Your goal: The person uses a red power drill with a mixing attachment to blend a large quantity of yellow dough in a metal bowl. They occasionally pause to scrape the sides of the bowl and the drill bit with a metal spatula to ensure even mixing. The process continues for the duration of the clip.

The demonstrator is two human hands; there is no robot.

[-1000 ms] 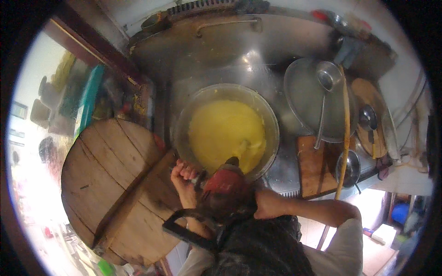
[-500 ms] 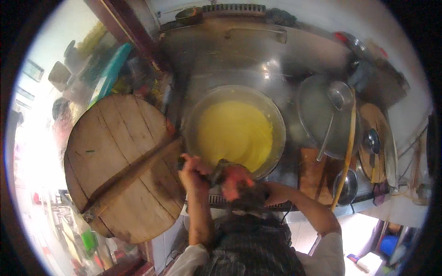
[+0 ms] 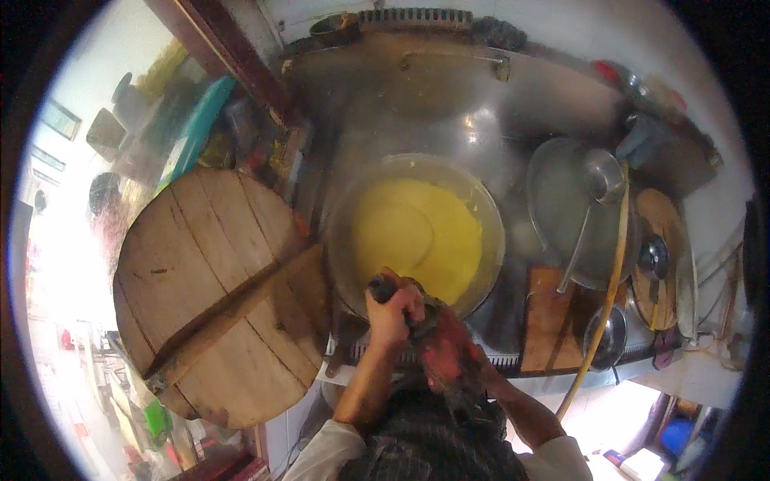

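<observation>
A wide metal pot (image 3: 499, 240) holds a thick, smooth yellow mixture (image 3: 417, 216). At its near edge I hold a red-and-black power tool (image 3: 445, 353), tilted across my front. My left hand (image 3: 390, 314) is closed around the black handle at the tool's upper left end. My right hand (image 3: 480, 367) is at the tool's rear right side, largely hidden by its body; the grip seems closed, though the fingers barely show. The tool's working end is not clearly seen. Left of the pot stands a large round wooden lid (image 3: 208, 240) with a crossbar.
On the right are a large basin (image 3: 553, 184), a long-handled ladle (image 3: 600, 172) and a long wooden pole (image 3: 613, 264). A wooden board (image 3: 549, 321), a metal bowl (image 3: 607, 333) and a round wooden board (image 3: 662, 224) lie near. A faucet pipe (image 3: 453, 56) crosses the back wall.
The power tool has swung from over the pot's near rim back toward my body. My left hand has moved right with its handle, and my right hand has drawn lower. The view has shifted slightly.
</observation>
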